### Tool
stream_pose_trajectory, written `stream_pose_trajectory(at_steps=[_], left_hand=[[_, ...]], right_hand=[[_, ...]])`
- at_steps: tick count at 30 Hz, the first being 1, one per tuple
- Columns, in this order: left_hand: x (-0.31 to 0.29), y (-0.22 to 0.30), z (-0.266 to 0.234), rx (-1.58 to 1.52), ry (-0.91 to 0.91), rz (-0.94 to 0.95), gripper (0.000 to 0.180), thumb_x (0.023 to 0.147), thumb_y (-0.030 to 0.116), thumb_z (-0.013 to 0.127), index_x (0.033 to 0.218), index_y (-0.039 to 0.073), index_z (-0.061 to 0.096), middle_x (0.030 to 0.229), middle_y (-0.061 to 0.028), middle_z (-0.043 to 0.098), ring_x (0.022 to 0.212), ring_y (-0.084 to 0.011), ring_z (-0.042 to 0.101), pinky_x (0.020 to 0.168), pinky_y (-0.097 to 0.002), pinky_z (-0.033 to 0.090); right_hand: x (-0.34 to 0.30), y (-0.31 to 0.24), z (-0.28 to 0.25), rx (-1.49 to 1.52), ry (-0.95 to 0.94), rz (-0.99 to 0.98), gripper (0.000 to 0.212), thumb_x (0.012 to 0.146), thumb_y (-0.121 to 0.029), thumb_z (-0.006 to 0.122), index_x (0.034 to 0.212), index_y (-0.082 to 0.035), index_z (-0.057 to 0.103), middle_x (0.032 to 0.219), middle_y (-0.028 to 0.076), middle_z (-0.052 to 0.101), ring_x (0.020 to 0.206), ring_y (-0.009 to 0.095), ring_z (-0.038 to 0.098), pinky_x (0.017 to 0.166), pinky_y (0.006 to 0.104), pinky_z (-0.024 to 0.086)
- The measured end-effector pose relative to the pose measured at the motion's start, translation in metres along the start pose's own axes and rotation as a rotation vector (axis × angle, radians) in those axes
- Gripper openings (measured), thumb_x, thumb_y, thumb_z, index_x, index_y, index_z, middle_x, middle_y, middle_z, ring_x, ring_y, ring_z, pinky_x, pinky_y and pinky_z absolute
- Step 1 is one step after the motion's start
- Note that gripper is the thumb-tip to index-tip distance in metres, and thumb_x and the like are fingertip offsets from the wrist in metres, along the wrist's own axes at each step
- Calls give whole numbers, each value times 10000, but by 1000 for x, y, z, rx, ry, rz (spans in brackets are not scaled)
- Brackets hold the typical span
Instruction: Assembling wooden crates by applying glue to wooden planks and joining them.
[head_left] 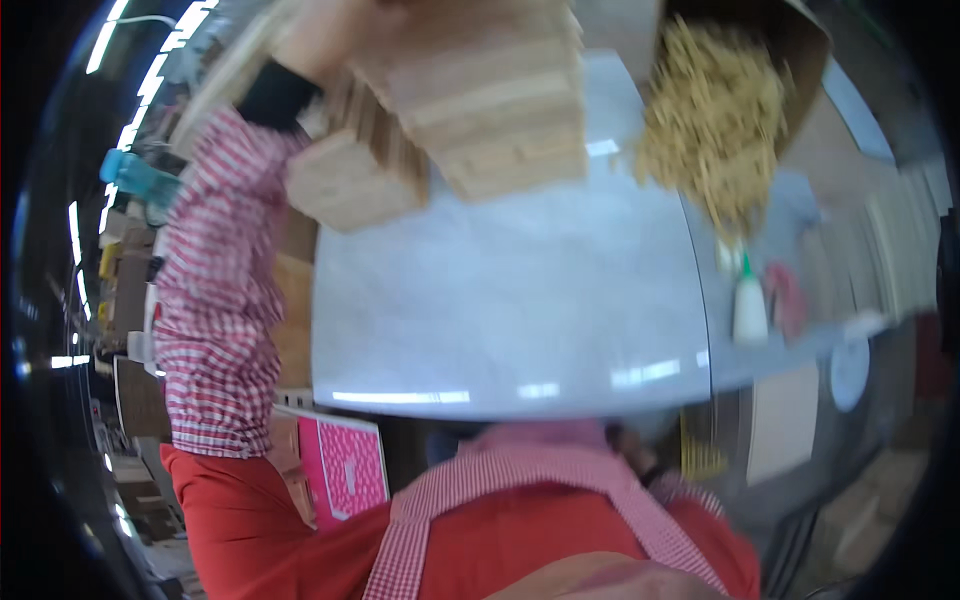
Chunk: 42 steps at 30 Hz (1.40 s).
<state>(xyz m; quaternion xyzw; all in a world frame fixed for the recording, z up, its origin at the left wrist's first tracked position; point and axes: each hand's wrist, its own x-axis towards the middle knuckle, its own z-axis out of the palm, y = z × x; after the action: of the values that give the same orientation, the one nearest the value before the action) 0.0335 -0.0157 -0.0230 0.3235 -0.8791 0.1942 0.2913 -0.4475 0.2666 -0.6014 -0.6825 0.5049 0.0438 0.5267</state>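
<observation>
Left grip (340, 38) is seen blurred at the wooden stacks (495, 115), how far it is opened or what is held cannot be told, with these already built up beside it on the tabletop (510, 300), while well to its right loose yellowish sticks (712, 125) are left heaped.

I'm in a woodworking workshop.
Stacked wood (490, 110) by my left hand (335, 40), a heap of small sticks (712, 125) and squeeze bottle (750, 308) to its right, strip lights (150, 85) leftward.
</observation>
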Motion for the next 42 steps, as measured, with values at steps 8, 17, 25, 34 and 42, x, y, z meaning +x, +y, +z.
stream_pose_trajectory(at_steps=[8, 17, 25, 34, 42], left_hand=[[-61, 65, -142, 626, -154, -93, 544, 895, 76, 497, 1413, 226, 426, 958, -71, 698, 556, -190, 642, 478, -282, 504], [-198, 329, -15, -1092, 1287, -1390, 473, 930, 201, 575, 1328, -12, 435, 1293, -145, 531, 1164, -258, 527, 1006, -400, 441], [-275, 463, 90, -1328, 1606, -1655, 537, 910, 182, 574, 1374, 13, 364, 1337, -173, 491, 1216, -336, 491, 1034, -478, 403], [-279, 469, 122, -1476, 1520, -1844, 571, 898, 287, 596, 1373, 57, 377, 1323, -148, 507, 1207, -332, 496, 1008, -515, 406], [-255, 460, 113, -1448, 1630, -2049, 605, 874, 332, 629, 1383, 120, 378, 1325, -147, 503, 1211, -356, 484, 997, -561, 392]], right_hand=[[-121, -147, -120, 235, 338, -217, 214, 881, -182, 578, 952, 3, 659, 893, 200, 667, 833, 331, 659, 725, 373, 508], [-43, -138, -372, -468, 1293, -395, 327, 872, -299, 592, 1110, -78, 633, 1072, 162, 622, 1031, 342, 566, 888, 456, 434], [8, -106, -406, -471, 1120, -44, 312, 830, -274, 622, 1079, -87, 619, 1084, 189, 612, 1018, 389, 571, 849, 459, 467], [-20, -390, -428, -14, 1000, -1176, 248, 890, -67, 587, 1125, 7, 564, 1041, 119, 613, 938, 205, 612, 815, 311, 492], [45, -569, -465, -469, 1088, -1432, 326, 792, -12, 591, 1117, -43, 598, 1003, 140, 623, 967, 295, 593, 857, 345, 469]])
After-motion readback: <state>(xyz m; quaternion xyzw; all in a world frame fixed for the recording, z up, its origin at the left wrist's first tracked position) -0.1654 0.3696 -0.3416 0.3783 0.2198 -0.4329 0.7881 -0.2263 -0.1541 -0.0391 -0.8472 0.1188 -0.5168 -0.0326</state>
